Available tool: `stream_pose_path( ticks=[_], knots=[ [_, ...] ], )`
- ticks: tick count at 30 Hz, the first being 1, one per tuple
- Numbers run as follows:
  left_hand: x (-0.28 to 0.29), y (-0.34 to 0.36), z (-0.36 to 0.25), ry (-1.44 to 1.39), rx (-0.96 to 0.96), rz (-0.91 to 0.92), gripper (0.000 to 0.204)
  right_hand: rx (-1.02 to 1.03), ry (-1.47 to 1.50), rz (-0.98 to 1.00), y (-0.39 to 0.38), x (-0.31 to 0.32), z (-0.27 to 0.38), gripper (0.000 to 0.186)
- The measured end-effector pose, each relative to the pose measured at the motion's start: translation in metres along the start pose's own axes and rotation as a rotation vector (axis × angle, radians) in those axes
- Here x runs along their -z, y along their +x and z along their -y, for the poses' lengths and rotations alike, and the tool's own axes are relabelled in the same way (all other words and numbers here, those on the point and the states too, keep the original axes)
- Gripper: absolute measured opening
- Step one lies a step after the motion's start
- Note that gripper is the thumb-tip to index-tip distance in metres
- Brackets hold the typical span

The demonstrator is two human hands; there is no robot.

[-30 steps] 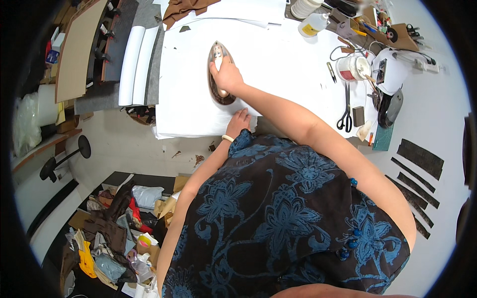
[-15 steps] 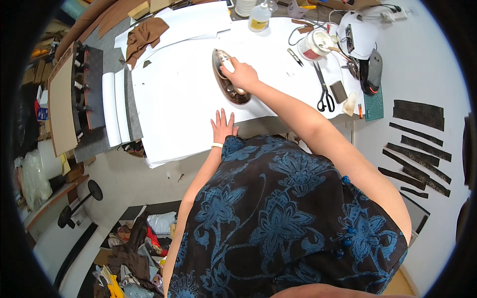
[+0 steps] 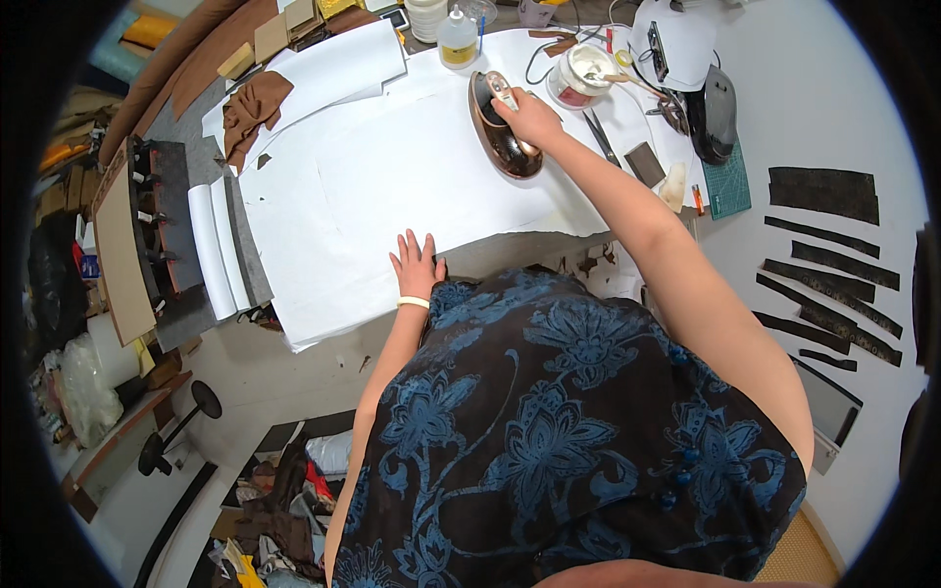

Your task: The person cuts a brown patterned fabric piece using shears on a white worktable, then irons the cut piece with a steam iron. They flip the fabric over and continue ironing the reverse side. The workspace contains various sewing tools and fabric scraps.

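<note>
My right hand (image 3: 530,120) is wrapped around the handle of a bronze-brown clothes iron (image 3: 512,155), which rests on a large white sheet of paper (image 3: 343,211) spread over the table. The tip of the iron points away from me. My left hand (image 3: 418,267) lies flat on the sheet near its front edge, fingers spread, holding nothing. Just right of the iron stands an open white tub (image 3: 571,82) with pale paste and a brush in it. Black-handled scissors (image 3: 601,137) lie partly hidden under my right forearm.
At the far left lie a crumpled brown cloth (image 3: 257,116) and rolled white paper (image 3: 213,250). A clear bottle (image 3: 458,41) stands at the back. To the right are a dark block (image 3: 644,164), a green cutting mat (image 3: 729,188) and dark strips on the wall (image 3: 823,196).
My right hand has moved the iron rightward across the paper, closer to the tub. My left hand stays flat near the front edge. The whole view has shifted and turned slightly.
</note>
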State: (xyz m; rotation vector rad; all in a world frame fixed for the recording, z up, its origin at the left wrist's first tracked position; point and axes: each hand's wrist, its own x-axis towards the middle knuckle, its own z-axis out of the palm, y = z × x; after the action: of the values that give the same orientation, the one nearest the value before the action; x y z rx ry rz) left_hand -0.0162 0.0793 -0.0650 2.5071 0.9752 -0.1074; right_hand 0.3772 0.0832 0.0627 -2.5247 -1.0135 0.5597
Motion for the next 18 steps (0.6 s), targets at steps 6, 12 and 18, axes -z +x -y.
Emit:
stream_pose_path(
  ticks=[6, 12, 18],
  knots=[
    [0.008, -0.004, 0.005, -0.015, -0.002, -0.019, 0.069, -0.07, 0.036, 0.008, -0.006, 0.009, -0.019, 0.062],
    [0.015, -0.007, 0.006, -0.056, 0.011, -0.033, 0.068, -0.08, -0.01, 0.024, -0.043, 0.002, -0.031, 0.062],
    [0.015, -0.004, 0.017, -0.117, 0.043, -0.045, 0.063, -0.125, 0.003, 0.137, -0.112, -0.011, -0.034, 0.061]
  ],
)
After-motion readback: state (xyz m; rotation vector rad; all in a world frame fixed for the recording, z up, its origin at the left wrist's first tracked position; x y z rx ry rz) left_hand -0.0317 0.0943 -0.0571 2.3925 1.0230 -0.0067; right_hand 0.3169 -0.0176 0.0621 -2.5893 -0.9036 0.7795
